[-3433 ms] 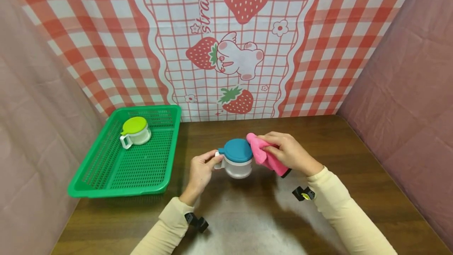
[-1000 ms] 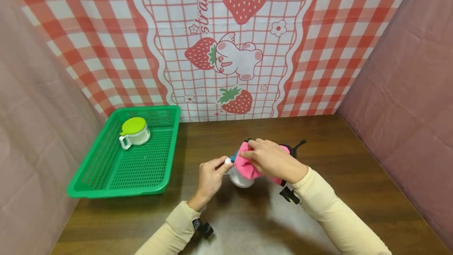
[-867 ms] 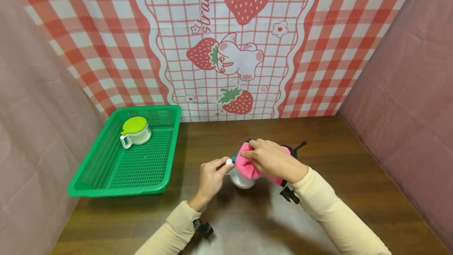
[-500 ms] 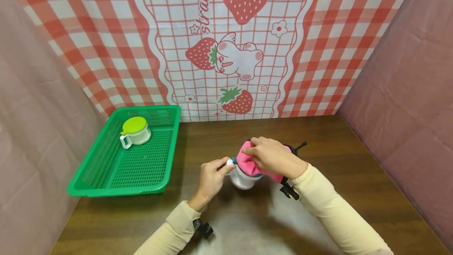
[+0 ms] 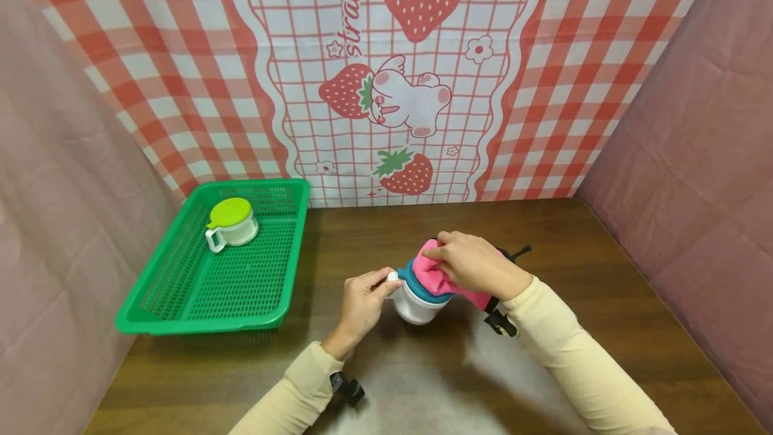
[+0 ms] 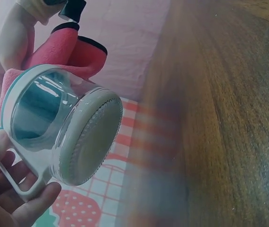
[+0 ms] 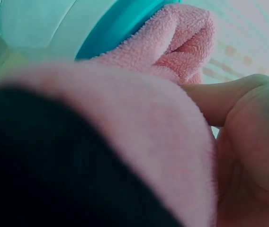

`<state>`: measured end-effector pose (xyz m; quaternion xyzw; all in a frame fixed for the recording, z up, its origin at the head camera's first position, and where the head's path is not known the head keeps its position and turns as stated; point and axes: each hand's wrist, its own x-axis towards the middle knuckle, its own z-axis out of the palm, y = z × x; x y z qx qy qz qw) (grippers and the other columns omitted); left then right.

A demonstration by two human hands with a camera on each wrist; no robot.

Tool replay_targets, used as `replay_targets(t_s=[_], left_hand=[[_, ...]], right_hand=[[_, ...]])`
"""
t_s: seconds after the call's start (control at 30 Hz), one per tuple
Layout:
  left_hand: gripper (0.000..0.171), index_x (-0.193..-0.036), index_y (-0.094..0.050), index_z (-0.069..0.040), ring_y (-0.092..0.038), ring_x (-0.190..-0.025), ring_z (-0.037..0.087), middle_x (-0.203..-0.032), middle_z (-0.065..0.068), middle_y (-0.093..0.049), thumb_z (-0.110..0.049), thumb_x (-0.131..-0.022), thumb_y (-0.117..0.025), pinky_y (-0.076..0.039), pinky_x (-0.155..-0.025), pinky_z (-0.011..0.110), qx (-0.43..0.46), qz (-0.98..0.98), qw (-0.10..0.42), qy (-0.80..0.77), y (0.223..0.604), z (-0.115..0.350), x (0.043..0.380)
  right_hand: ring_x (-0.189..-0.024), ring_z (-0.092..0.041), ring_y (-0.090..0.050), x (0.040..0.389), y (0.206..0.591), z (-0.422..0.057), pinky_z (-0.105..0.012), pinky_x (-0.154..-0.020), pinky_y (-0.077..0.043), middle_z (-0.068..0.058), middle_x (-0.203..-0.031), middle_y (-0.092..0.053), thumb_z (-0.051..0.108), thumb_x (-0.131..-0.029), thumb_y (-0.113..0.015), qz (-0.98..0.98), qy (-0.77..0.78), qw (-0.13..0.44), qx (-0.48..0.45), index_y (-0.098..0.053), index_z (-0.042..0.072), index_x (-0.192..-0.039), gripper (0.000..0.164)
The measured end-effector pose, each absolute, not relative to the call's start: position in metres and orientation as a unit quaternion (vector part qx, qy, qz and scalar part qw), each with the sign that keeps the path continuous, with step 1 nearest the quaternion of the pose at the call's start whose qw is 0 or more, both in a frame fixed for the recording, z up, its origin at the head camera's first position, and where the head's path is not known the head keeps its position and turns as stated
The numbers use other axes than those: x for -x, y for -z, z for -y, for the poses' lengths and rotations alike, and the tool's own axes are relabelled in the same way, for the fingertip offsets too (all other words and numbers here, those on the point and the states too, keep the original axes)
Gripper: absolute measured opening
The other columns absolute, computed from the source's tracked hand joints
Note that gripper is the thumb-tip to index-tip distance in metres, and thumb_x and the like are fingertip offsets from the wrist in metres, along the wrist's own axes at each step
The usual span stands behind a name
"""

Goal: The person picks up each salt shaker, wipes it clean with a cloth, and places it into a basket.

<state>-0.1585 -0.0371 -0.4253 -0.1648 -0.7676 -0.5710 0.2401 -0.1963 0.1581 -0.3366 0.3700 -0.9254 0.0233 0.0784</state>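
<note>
My left hand (image 5: 361, 307) grips the white handle (image 6: 30, 189) of a clear seasoning jar (image 5: 417, 307) with a blue lid (image 5: 443, 299). The jar is held up over the table and tilted, its ribbed base showing in the left wrist view. My right hand (image 5: 480, 264) holds a bunched pink cloth (image 5: 430, 272) with black edging against the top of the lid. Most of the lid lies hidden under the cloth and fingers. In the right wrist view the cloth (image 7: 163, 52) lies along the lid's blue rim (image 7: 120, 28).
On the left stands a green plastic basket (image 5: 288, 274). In it sits a second jar (image 5: 241, 232) with a lime-green lid (image 5: 231, 212). A checked strawberry curtain (image 5: 404, 106) hangs behind the brown wooden table (image 5: 356, 227), with pink cloth walls at both sides.
Since the oldest frame, the cloth has gone from the jar's right side onto the lid, and the jar has tilted. Over the last second the right hand shifted slightly right, uncovering more blue rim.
</note>
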Motion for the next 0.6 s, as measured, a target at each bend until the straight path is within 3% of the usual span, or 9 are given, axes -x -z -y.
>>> replay_targets(t_s=[0.3, 0.6], left_hand=[[0.015, -0.085, -0.071, 0.002, -0.058, -0.065, 0.013, -0.078, 0.015, -0.07, -0.006, -0.072, -0.072, -0.046, -0.058, 0.01, 0.134, 0.774, 0.211, 0.582, 0.411, 0.039, 0.154], [0.018, -0.087, -0.071, 0.002, -0.059, -0.068, 0.011, -0.081, 0.016, -0.07, -0.006, -0.072, -0.072, -0.047, -0.06, 0.009, 0.117, 0.774, 0.207, 0.587, 0.415, 0.043, 0.158]], right_hand=[[-0.058, -0.01, -0.042, 0.2, 0.339, -0.166, -0.023, -0.051, -0.038, 0.002, -0.07, -0.049, 0.015, -0.079, -0.066, 0.928, -0.028, 0.081, -0.363, -0.069, 0.02, -0.085, 0.009], [-0.058, -0.01, -0.042, 0.2, 0.343, -0.172, -0.023, -0.052, -0.038, 0.002, -0.07, -0.049, 0.016, -0.079, -0.066, 0.926, -0.037, 0.086, -0.367, -0.07, 0.018, -0.084, 0.007]])
